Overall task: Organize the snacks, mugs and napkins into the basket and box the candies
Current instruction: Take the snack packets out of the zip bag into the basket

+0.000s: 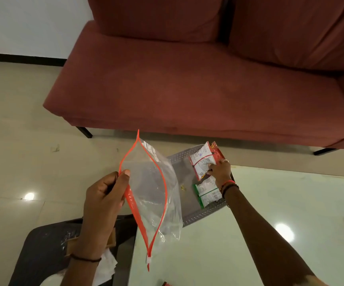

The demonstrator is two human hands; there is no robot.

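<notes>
My left hand [101, 205] has its grip closed on the near lip of a clear zip bag [152, 195], thumb on top of the orange seal strip, fingers curled under it; the bag hangs with its mouth gaping wide and looks empty. At about two o'clock from that hand, my right hand [220, 172] reaches into the grey perforated basket [196, 217], which sits on the far left corner of the pale glossy counter [249, 223]. The right grip is pinched shut on the lower edge of the red-and-white snack packets [203, 159], which stand tilted against the basket's far wall at twelve o'clock. Just below my right wrist, at six o'clock from those packets, the green-and-white snack packets [208, 193] lie flat against the basket's right side. The basket's left half is mostly bare floor behind the bag. Beyond the counter, at twelve o'clock, stands a red sofa [187, 89] on the tiled floor.
</notes>
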